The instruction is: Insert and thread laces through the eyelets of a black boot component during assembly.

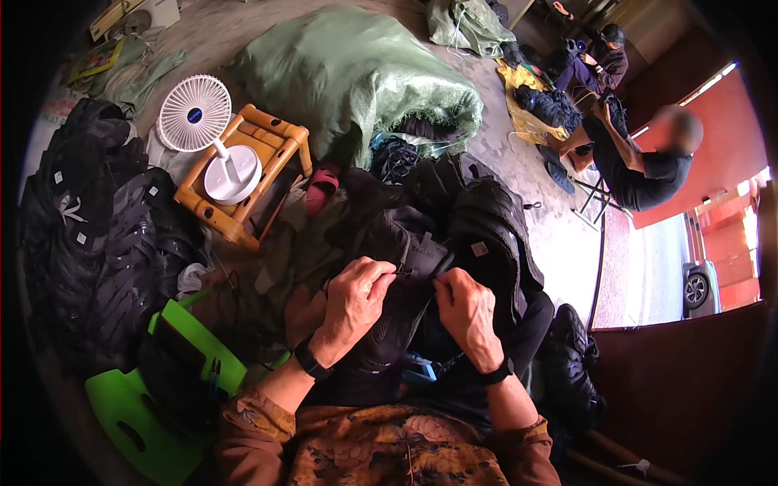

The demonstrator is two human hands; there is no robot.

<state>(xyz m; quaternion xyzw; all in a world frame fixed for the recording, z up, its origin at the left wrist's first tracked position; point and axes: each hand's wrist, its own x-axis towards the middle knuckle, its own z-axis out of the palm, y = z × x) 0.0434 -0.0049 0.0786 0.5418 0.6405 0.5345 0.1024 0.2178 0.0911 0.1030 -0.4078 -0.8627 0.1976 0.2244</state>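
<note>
A black bag [412, 251] of padded cloth and mesh lies across my lap, its upper panel facing me. My left hand [356, 304] is at the panel's left side, thumb and forefinger pinched together. On the other side, my right hand [468, 314] makes a similar pinch by the panel's right edge. What is between the fingertips is too small and dark to make out. A second black bag [492, 243] with a small white tag leans just beyond my right hand. Something light blue [420, 368] shows below the bag between my legs.
Black bags [105, 235] are heaped at the left. A white fan [231, 174] stands on a bamboo stool [217, 217]. Near my left arm is a green plastic chair [134, 421]. A large green sack [340, 73] lies ahead; two people [660, 174] sit at the far right.
</note>
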